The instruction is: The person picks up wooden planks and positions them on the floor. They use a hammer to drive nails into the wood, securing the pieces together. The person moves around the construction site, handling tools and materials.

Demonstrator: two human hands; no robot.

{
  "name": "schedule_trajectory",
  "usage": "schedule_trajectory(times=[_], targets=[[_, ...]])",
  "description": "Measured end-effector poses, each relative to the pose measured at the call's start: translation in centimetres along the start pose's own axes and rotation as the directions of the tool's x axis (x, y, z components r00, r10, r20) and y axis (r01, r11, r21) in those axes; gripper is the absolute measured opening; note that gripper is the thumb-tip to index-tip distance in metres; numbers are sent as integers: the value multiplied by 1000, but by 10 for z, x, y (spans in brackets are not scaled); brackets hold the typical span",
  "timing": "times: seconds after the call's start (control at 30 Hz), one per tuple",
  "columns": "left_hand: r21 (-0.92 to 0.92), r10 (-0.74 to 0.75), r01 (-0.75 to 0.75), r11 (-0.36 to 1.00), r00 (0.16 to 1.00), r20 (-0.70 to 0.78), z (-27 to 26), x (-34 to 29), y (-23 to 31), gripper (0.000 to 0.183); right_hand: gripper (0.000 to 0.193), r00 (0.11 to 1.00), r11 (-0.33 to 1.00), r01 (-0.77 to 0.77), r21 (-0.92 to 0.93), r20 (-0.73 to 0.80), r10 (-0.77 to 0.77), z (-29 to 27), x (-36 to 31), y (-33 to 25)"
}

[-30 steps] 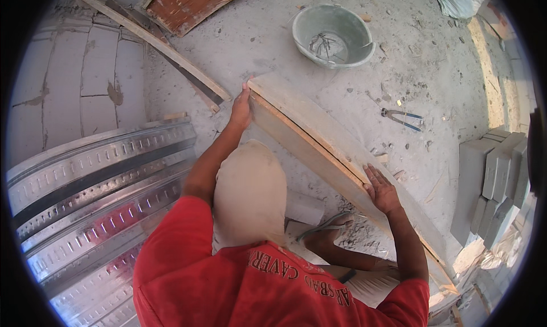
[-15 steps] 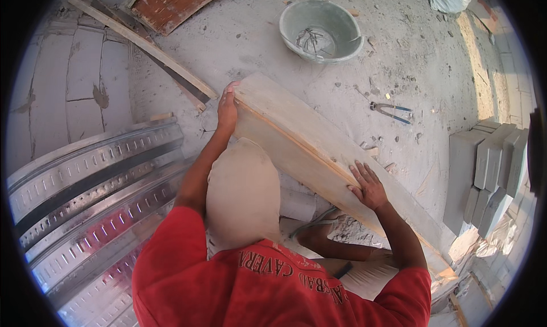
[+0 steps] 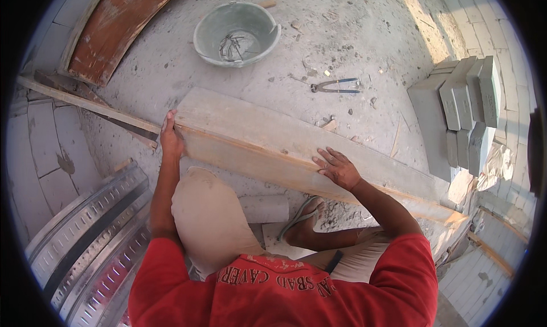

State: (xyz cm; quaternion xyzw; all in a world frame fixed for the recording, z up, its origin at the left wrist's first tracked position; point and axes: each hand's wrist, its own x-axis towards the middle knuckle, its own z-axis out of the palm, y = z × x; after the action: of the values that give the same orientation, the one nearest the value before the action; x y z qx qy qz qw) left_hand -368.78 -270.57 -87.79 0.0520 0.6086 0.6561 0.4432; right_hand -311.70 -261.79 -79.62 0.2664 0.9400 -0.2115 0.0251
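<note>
A long, grey, dusty wooden form (image 3: 250,123), built of boards meeting along a pale brown edge, lies across the floor in front of me. My left hand (image 3: 171,138) is closed round its left end, thumb side up at the corner. Farther along, my right hand (image 3: 337,168) rests flat on the form near that edge, its fingers spread. My bent left knee is close to the near face, and a sandalled foot is tucked behind the form. The form's underside is hidden.
Beyond the form are a grey-green basin (image 3: 236,33) holding thin metal pieces and blue-handled pincers (image 3: 336,86). Grey blocks (image 3: 456,107) are stacked at right. Slotted metal panels (image 3: 91,230), a thin wooden strip (image 3: 85,102) and a reddish-brown board (image 3: 122,28) are at left.
The view has turned, so the basin, pincers and blocks appear farther left and the form looks more level. Both hands keep their hold and contact on the form.
</note>
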Motion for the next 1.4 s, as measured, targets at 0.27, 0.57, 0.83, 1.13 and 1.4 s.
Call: schedule_trajectory(times=[0.27, 0.57, 0.83, 1.13, 1.4], targets=[[300, 110, -84, 950, 991, -71, 8, -9, 2, 51, 29, 850, 896, -431, 110, -284, 444, 6, 148, 105], [143, 118, -93, 985, 977, -177, 14, -29, 4, 51, 18, 567, 946, -145, 290, -759, 320, -14, 337, 74], [118, 79, -59, 991, 982, -173, 20, -30, 5, 46, 19, 945, 984, -176, 4, -278, 170, -50, 495, 83], [18, 42, -40, 999, 992, -122, -3, -29, -4, 37, 30, 921, 925, -257, -280, 217, 322, 7, 546, 63], [45, -36, 35, 998, 999, 22, -20, -23, -6, 46, 18, 903, 938, -128, -323, 354, 245, 14, 553, 73]])
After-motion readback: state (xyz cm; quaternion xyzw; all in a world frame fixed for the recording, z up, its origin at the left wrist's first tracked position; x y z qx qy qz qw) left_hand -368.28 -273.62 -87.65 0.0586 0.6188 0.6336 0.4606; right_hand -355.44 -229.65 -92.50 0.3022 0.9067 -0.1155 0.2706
